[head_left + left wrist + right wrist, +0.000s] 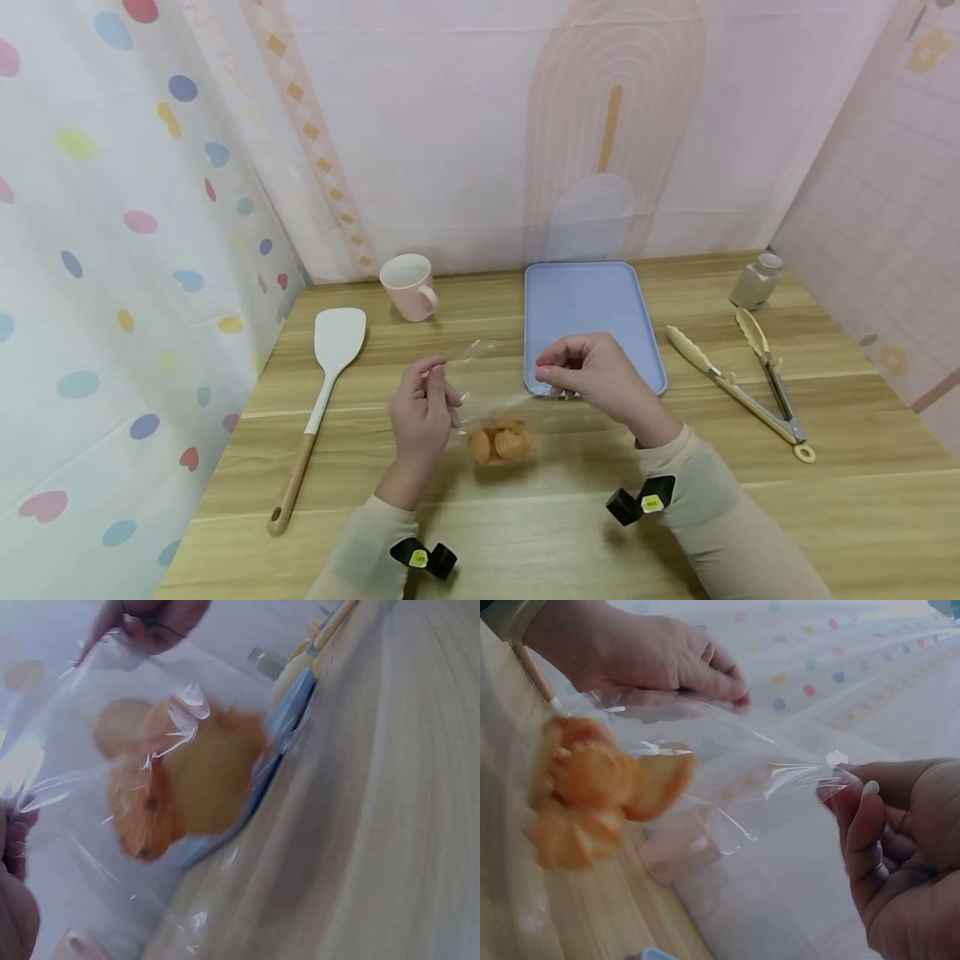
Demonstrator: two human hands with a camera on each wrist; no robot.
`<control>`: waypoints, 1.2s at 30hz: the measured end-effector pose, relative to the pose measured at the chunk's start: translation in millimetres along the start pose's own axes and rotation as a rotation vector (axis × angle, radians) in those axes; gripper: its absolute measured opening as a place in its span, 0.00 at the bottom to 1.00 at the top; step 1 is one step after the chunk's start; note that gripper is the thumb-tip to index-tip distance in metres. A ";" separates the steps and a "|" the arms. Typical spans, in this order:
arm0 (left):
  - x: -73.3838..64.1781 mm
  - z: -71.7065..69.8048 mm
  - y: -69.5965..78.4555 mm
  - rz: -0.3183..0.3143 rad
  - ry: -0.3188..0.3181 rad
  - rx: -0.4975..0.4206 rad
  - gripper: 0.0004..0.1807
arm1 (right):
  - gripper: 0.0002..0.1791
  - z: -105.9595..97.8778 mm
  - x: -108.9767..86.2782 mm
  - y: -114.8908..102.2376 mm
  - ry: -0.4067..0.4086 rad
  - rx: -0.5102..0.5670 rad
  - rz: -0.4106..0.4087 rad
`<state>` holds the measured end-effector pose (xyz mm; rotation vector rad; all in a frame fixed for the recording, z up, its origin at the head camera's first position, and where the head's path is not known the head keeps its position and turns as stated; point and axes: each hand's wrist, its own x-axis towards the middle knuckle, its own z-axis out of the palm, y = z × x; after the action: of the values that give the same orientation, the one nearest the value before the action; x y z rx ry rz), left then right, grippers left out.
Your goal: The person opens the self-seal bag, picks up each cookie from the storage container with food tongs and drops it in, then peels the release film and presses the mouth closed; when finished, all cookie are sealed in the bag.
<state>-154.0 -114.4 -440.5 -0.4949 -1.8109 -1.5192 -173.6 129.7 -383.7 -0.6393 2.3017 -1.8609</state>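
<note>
Pastel-patterned curtains close in a wooden table (750, 517) on which both hands work at a clear plastic bag (491, 400) holding round orange biscuits (501, 442). The left hand (422, 417) pinches one side of the bag's mouth between thumb and fingertips, and the right hand (592, 371) pinches the opposite side, so the film is stretched between them, above the table, with the biscuits hanging at the bottom between the two wrists. The right-wrist view shows the thumb and forefinger of that hand closed on a crumpled edge of film, while the other hand grips the far edge. The bag's mouth runs roughly left to right between the hands, and its length drops from there toward the person; neither hand is clearly nearer to the biscuits, which hang below both. Just behind the right hand lies a pale blue tray (592, 308), its near edge partly hidden by the fingers. A pink mug (408, 286) and a white spatula (322, 392) with a wooden handle lie to the left, tongs (738, 387) and a small lidded jar (756, 282) to the right, all well apart from the bag.
</note>
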 end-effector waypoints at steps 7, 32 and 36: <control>-3.0 3.1 -1.9 -0.311 -0.149 0.042 0.10 | 0.08 6.1 12.6 34.6 0.003 0.113 0.220; 8.8 1.2 -60.5 -0.592 -0.143 -0.354 0.09 | 0.11 11.8 20.1 57.6 0.159 0.006 0.104; 10.3 -2.0 -61.2 -0.672 -0.141 -0.410 0.14 | 0.10 11.6 19.4 56.0 0.168 0.069 0.091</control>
<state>-202.4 -132.2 -475.1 -0.1777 -1.8757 -2.3911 -201.2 120.5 -436.7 -0.3756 2.3091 -2.0117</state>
